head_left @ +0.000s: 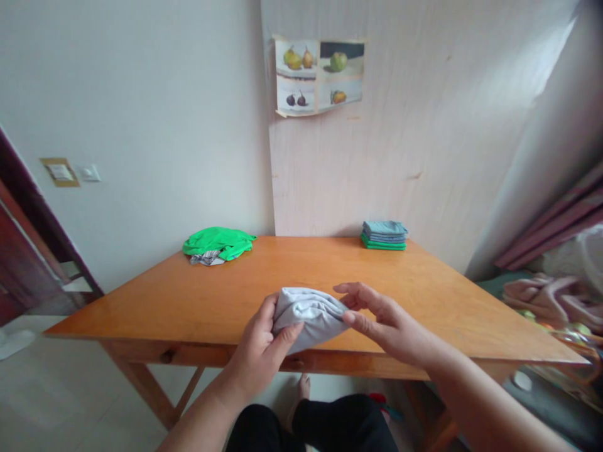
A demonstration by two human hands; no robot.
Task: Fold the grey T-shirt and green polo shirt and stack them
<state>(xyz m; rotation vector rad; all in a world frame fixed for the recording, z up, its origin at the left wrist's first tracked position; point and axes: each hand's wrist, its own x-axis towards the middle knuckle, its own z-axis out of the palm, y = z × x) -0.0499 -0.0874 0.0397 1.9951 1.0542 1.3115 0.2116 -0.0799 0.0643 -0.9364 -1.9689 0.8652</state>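
Observation:
A light grey cloth [308, 314], bunched into a folded bundle, is held over the near edge of the wooden table [424, 295]. My left hand [261, 348] grips its left end, thumb on top and fingers wrapped under. My right hand [379, 320] pinches the cloth's right end, with the other fingers stretched out above it.
A loose pile of green and grey cloths [217, 245] lies at the table's far left. A neat stack of folded cloths [384, 235] sits at the far right against the wall. Bedding and clothes [551, 295] lie to the right. My legs [325, 427] are under the table.

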